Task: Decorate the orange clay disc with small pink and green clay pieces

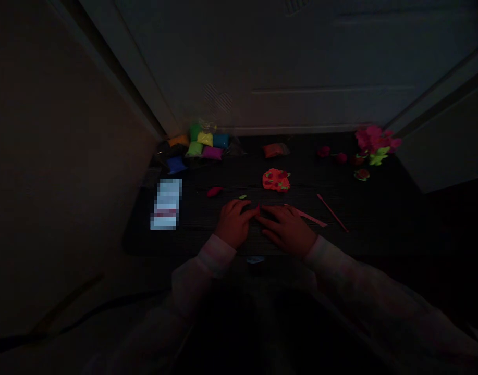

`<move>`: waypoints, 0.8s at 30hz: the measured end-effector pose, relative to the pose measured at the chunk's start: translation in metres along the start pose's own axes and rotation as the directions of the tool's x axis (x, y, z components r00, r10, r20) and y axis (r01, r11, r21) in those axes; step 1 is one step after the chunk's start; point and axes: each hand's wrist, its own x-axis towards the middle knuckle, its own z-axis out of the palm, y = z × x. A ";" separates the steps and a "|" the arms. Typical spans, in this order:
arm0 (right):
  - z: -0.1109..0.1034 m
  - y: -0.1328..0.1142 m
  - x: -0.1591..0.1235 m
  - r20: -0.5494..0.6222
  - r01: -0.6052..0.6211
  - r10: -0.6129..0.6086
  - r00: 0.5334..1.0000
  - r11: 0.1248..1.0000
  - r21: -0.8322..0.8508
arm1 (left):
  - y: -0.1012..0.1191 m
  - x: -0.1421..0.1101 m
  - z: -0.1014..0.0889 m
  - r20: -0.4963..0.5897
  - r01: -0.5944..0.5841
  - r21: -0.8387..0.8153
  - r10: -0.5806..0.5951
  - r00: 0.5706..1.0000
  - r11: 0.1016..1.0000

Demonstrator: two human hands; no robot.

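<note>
In the dim light, a small piece of red modelling clay point(258, 209) sits between my two hands, low over the dark table. My left hand point(234, 223) pinches it from the left near the thumb tip. From the right, the fingertips of my right hand point(290, 229) close on its other side. Just beyond my left fingers lies a tiny light green clay leaf point(242, 197). A larger red clay lump point(214, 191) rests farther left. Under and beside my right hand is a flat pink tool point(313, 217), partly covered. An orange clay piece with red roses point(276, 179) lies beyond the hands.
Bagged clay in several colours, including a purple packet point(212, 152), is heaped at the back left. A blurred white card point(167, 204) lies left. A thin pink stick point(332, 212) is at right. Pink flowers point(375, 139) stand back right, before a white door point(301, 67).
</note>
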 end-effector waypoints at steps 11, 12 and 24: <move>-0.003 0.007 0.006 -0.014 -0.019 0.020 1.000 0.999 0.048 | -0.004 -0.004 0.002 -0.072 0.004 -0.016 -0.005 0.997 1.000; -0.002 0.007 0.006 -0.014 -0.022 0.023 1.000 0.999 0.048 | -0.004 -0.005 0.002 -0.074 0.005 -0.012 -0.006 0.997 1.000; -0.001 0.010 0.009 -0.032 -0.042 0.045 0.998 0.995 0.095 | 0.007 -0.011 -0.002 -0.014 -0.021 0.093 0.022 1.000 0.995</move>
